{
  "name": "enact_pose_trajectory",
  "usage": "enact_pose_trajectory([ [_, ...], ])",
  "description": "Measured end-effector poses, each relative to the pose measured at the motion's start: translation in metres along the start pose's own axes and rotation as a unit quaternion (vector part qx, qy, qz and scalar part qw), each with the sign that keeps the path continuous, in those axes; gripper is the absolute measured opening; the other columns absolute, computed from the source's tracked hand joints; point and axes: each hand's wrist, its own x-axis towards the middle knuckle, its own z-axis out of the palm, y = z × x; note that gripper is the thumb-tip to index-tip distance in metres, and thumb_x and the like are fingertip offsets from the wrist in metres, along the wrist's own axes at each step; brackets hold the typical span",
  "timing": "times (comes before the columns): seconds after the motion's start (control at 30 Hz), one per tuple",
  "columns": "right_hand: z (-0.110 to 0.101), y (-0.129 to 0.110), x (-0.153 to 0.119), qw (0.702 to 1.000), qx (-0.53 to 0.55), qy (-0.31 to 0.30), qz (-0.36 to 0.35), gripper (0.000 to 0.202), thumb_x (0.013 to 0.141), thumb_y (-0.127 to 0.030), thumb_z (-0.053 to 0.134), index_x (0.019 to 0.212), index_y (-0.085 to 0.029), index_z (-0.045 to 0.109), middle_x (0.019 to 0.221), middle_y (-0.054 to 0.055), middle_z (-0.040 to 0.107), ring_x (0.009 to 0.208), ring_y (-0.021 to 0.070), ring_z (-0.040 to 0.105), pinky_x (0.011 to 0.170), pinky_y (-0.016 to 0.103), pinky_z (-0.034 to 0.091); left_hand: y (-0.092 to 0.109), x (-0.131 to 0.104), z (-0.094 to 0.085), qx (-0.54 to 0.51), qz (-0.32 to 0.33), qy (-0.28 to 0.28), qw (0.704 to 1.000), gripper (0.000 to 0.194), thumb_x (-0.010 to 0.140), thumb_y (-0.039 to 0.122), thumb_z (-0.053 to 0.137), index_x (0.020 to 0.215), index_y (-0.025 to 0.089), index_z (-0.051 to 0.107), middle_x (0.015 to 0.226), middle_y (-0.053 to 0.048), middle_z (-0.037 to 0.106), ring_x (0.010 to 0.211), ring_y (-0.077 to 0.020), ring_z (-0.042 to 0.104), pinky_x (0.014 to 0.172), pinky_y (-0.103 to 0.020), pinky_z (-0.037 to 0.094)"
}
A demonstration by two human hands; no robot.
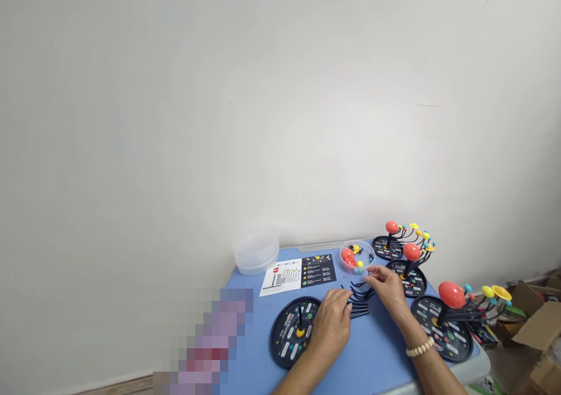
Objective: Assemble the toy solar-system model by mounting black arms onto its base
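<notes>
Several thin black curved rods (360, 308) lie on the blue table between my hands. My left hand (333, 319) has its fingers curled at the left ends of the rods, beside a round black base (287, 336) with an upright black post. What its fingertips hold is hidden. My right hand (386, 287), with a beaded bracelet at the wrist, has thumb and fingertips together above the rods' right ends, near a clear round container (342, 259) of red, yellow and blue parts. Anything in that pinch is too small to make out.
Three assembled planet models with red balls (451, 295) stand along the table's right side. A printed instruction sheet (280, 277) and stacked clear tubs (256, 255) are at the back left. Cardboard boxes (541, 325) lie beyond the right edge.
</notes>
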Motion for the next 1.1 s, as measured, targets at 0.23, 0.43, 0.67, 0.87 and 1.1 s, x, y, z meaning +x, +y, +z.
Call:
enact_pose_trajectory([
  [0.23, 0.0022, -0.0063, -0.0036, 0.999, 0.038, -0.008, -0.012, 0.039, 0.065, -0.049, 0.072, 0.089, -0.017, 0.071, 0.068, 0.003, 0.071, 0.066, 0.0204, 0.066, 0.064, 0.030, 0.050, 0.0022, -0.0006, -0.0018, -0.002, -0.018, -0.008, 1.000, 0.034, 0.085, 0.013, 0.045, 0.107, 0.018, 0.071, 0.106, -0.011, 0.072, 0.103, -0.0260, 0.064, 0.093, -0.044, 0.052],
  [0.43, 0.0046, -0.0096, -0.0059, 0.999, 0.032, -0.020, -0.015, 0.035, 0.064, -0.045, 0.074, 0.083, -0.017, 0.072, 0.063, 0.002, 0.070, 0.061, 0.0190, 0.063, 0.063, 0.030, 0.048, 0.0052, -0.0003, -0.0027, 0.007, -0.027, -0.026, 0.999, 0.034, 0.086, 0.012, 0.044, 0.107, 0.018, 0.070, 0.105, -0.011, 0.072, 0.102, -0.0263, 0.064, 0.092, -0.043, 0.052],
  [0.67, 0.0017, -0.0075, -0.0060, 1.000, 0.009, -0.021, -0.015, 0.027, 0.064, -0.038, 0.072, 0.082, -0.018, 0.073, 0.061, 0.000, 0.068, 0.060, 0.0186, 0.061, 0.062, 0.029, 0.045, 0.0073, -0.0004, -0.0044, 0.009, -0.030, -0.030, 0.999, 0.033, 0.086, 0.012, 0.045, 0.107, 0.015, 0.070, 0.105, -0.012, 0.072, 0.102, -0.0271, 0.063, 0.091, -0.044, 0.052],
  [0.87, 0.0001, -0.0064, -0.0040, 0.999, 0.018, -0.025, -0.018, 0.034, 0.065, -0.043, 0.071, 0.086, -0.017, 0.071, 0.064, 0.001, 0.068, 0.060, 0.0178, 0.061, 0.060, 0.028, 0.045, 0.0075, -0.0006, -0.0049, 0.013, -0.029, -0.028, 0.999, 0.034, 0.085, 0.011, 0.045, 0.107, 0.016, 0.070, 0.105, -0.012, 0.072, 0.102, -0.0265, 0.064, 0.092, -0.043, 0.052],
  [1.1, 0.0000, -0.0056, -0.0051, 0.999, 0.007, -0.034, -0.025, 0.032, 0.064, -0.042, 0.073, 0.083, -0.016, 0.073, 0.061, 0.001, 0.068, 0.058, 0.0167, 0.059, 0.059, 0.027, 0.044, 0.0084, -0.0002, -0.0057, 0.010, -0.033, -0.031, 0.999, 0.033, 0.085, 0.010, 0.047, 0.108, 0.014, 0.071, 0.105, -0.012, 0.072, 0.103, -0.0264, 0.064, 0.092, -0.043, 0.052],
])
